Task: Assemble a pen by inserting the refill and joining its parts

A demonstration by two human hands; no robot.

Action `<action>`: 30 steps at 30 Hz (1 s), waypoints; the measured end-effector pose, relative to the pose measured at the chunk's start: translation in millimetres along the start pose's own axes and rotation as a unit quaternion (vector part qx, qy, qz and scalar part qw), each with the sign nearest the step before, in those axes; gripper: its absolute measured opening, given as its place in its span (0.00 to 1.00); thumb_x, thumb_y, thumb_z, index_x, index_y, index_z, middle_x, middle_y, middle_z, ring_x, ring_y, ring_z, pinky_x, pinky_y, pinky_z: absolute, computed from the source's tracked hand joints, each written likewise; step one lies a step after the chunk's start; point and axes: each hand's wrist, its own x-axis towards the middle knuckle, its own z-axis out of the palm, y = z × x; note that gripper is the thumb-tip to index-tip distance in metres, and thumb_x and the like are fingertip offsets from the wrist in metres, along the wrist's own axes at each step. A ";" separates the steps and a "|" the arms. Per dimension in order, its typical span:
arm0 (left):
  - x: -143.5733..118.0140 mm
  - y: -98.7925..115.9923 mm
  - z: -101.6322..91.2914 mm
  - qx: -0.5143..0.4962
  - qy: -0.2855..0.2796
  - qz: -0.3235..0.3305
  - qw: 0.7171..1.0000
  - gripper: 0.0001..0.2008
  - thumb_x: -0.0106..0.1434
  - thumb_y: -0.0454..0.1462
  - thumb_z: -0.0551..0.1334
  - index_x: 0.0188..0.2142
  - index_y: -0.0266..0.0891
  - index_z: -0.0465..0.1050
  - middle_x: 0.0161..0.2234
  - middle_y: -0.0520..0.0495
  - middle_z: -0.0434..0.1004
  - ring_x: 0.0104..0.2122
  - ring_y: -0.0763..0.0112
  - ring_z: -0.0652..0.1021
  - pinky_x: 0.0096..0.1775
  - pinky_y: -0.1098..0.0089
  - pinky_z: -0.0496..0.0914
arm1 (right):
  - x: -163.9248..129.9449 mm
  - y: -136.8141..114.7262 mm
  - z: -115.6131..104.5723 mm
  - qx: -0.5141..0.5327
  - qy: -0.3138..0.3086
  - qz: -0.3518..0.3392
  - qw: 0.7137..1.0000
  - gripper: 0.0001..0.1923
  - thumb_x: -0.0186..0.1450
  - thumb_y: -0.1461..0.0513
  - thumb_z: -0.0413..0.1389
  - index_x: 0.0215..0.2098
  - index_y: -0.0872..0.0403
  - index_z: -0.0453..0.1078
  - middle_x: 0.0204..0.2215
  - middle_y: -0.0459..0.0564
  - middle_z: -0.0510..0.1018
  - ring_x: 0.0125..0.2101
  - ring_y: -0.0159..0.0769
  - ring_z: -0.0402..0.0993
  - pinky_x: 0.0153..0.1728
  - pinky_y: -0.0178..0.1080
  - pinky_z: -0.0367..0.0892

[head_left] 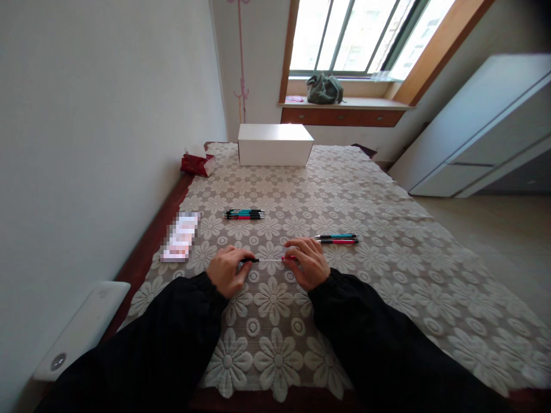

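The fingers [239,259] of the left hand [227,271] are curled shut around the dark end of a pen [267,260], and those of the right hand [309,263] are closed in the same way on its red end, so that the pen lies level between the two hands, low over the lace tablecloth [344,189] and straight in front of the person; the stretch that shows between the hands is thin and pale, and whether that is a bare refill or a part of the barrel cannot be told. Both wrists run back into black sleeves [370,338] that fill the bottom of the view. Just beyond the right hand, near it but not touching, two pens [336,238] lie side by side on the cloth, one teal and one red. Farther off and to the left a small bundle of pens [244,214] lies close together, teal, red and black. Left of the hands, near the table's edge, lies a flat blurred packet [181,236]. At the far end of the table stands a white box [274,144], with a dark red tissue pack [198,164] beside it towards the wall. A white device [81,327] sits low against the left wall. Beyond the table a grey-green bag [324,89] rests on the window sill [379,103], under a bright window, and a white cabinet [486,126] stands at the right.
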 end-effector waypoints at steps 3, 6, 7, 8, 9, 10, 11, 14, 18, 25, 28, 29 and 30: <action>0.0 0.6 -0.2 0.002 0.001 0.006 1.000 0.08 0.63 0.35 0.61 0.41 0.44 0.77 0.35 0.49 0.81 0.39 0.64 0.78 0.42 0.63 0.72 | 0.0 0.2 0.0 0.004 0.007 -0.008 1.000 0.03 0.65 0.64 0.57 0.37 0.49 0.70 0.45 0.49 0.78 0.49 0.43 0.71 0.55 0.51 0.60; -0.2 0.4 0.2 0.002 0.004 0.010 1.000 0.08 0.63 0.35 0.62 0.41 0.44 0.77 0.35 0.49 0.81 0.38 0.64 0.78 0.41 0.63 0.72 | 0.6 -1.0 -0.6 0.012 0.005 -0.014 1.000 0.04 0.64 0.65 0.57 0.37 0.49 0.70 0.45 0.49 0.78 0.49 0.43 0.71 0.55 0.50 0.60; -0.4 0.2 0.5 0.002 0.005 0.011 1.000 0.08 0.63 0.35 0.62 0.41 0.44 0.77 0.35 0.49 0.81 0.38 0.65 0.78 0.42 0.64 0.72 | 1.0 -1.8 -1.0 0.015 0.004 -0.017 1.000 0.04 0.64 0.65 0.57 0.37 0.49 0.71 0.45 0.49 0.78 0.49 0.43 0.71 0.55 0.50 0.61; -0.5 -0.1 0.9 0.003 0.004 0.011 1.000 0.08 0.63 0.35 0.62 0.41 0.44 0.78 0.36 0.49 0.81 0.38 0.64 0.78 0.42 0.64 0.72 | 1.6 -2.6 -1.5 0.018 0.004 -0.020 1.000 0.04 0.65 0.65 0.57 0.37 0.49 0.71 0.45 0.49 0.78 0.48 0.43 0.71 0.54 0.50 0.61; -0.6 -0.4 1.3 0.004 0.003 0.012 1.000 0.08 0.62 0.35 0.62 0.41 0.44 0.78 0.36 0.49 0.81 0.38 0.64 0.78 0.42 0.64 0.72 | 2.3 -3.4 -2.0 0.020 0.003 -0.024 0.999 0.04 0.65 0.65 0.57 0.36 0.49 0.71 0.45 0.49 0.78 0.48 0.43 0.71 0.54 0.50 0.61; -0.7 -0.7 1.8 0.005 0.003 0.013 1.000 0.08 0.62 0.35 0.63 0.41 0.44 0.78 0.36 0.49 0.81 0.39 0.64 0.78 0.42 0.64 0.72 | 2.9 -4.2 -2.5 0.023 0.002 -0.029 0.999 0.03 0.66 0.64 0.56 0.36 0.49 0.71 0.44 0.49 0.78 0.48 0.43 0.71 0.54 0.50 0.62; -0.9 -0.9 2.2 0.005 0.003 0.015 1.000 0.08 0.62 0.35 0.63 0.41 0.44 0.78 0.35 0.49 0.81 0.39 0.64 0.78 0.42 0.64 0.72 | 3.5 -4.9 -2.7 0.026 0.001 -0.034 0.999 0.03 0.66 0.64 0.56 0.36 0.49 0.71 0.44 0.49 0.78 0.48 0.42 0.71 0.54 0.50 0.62; -1.4 -0.5 3.3 -0.002 -0.004 0.028 1.000 0.08 0.63 0.36 0.62 0.41 0.45 0.78 0.36 0.50 0.81 0.39 0.65 0.78 0.42 0.64 0.72 | 4.1 -5.6 -2.2 0.032 -0.005 -0.045 0.998 0.03 0.68 0.64 0.55 0.36 0.49 0.70 0.44 0.49 0.78 0.47 0.41 0.71 0.53 0.49 0.62; -2.2 0.3 4.3 -0.024 -0.023 0.050 0.998 0.07 0.65 0.36 0.61 0.41 0.43 0.77 0.37 0.49 0.82 0.39 0.66 0.78 0.44 0.65 0.72 | 2.8 -4.4 0.7 0.035 -0.012 -0.044 0.998 0.04 0.69 0.63 0.54 0.36 0.50 0.70 0.39 0.48 0.79 0.42 0.38 0.71 0.49 0.45 0.63; -1.0 -4.4 6.8 -0.039 -0.040 0.072 0.996 0.10 0.66 0.37 0.59 0.45 0.44 0.78 0.40 0.49 0.83 0.40 0.66 0.79 0.44 0.64 0.73 | 1.5 -2.7 5.2 0.016 -0.043 -0.055 0.997 0.06 0.70 0.63 0.52 0.35 0.51 0.68 0.29 0.46 0.77 0.33 0.36 0.69 0.40 0.41 0.60; -1.1 -4.9 6.7 -0.042 -0.044 0.076 0.995 0.11 0.67 0.38 0.59 0.45 0.45 0.78 0.40 0.48 0.83 0.40 0.66 0.79 0.44 0.64 0.73 | 1.3 -1.8 6.2 0.018 -0.046 -0.063 0.997 0.05 0.70 0.63 0.53 0.35 0.51 0.67 0.29 0.45 0.77 0.32 0.36 0.68 0.39 0.41 0.59; -1.2 -4.9 6.6 -0.042 -0.042 0.074 0.995 0.11 0.67 0.38 0.59 0.45 0.45 0.78 0.40 0.48 0.83 0.40 0.66 0.79 0.44 0.64 0.73 | 1.1 -1.5 6.3 0.021 -0.047 -0.064 0.997 0.05 0.70 0.63 0.53 0.35 0.51 0.68 0.29 0.45 0.77 0.32 0.36 0.68 0.39 0.41 0.59; -1.3 -4.8 6.5 -0.041 -0.041 0.072 0.996 0.11 0.67 0.38 0.59 0.45 0.45 0.79 0.39 0.48 0.83 0.40 0.66 0.79 0.44 0.64 0.73 | 1.0 -1.3 6.4 0.025 -0.049 -0.063 0.996 0.05 0.70 0.63 0.53 0.35 0.51 0.68 0.29 0.45 0.77 0.32 0.36 0.69 0.39 0.41 0.59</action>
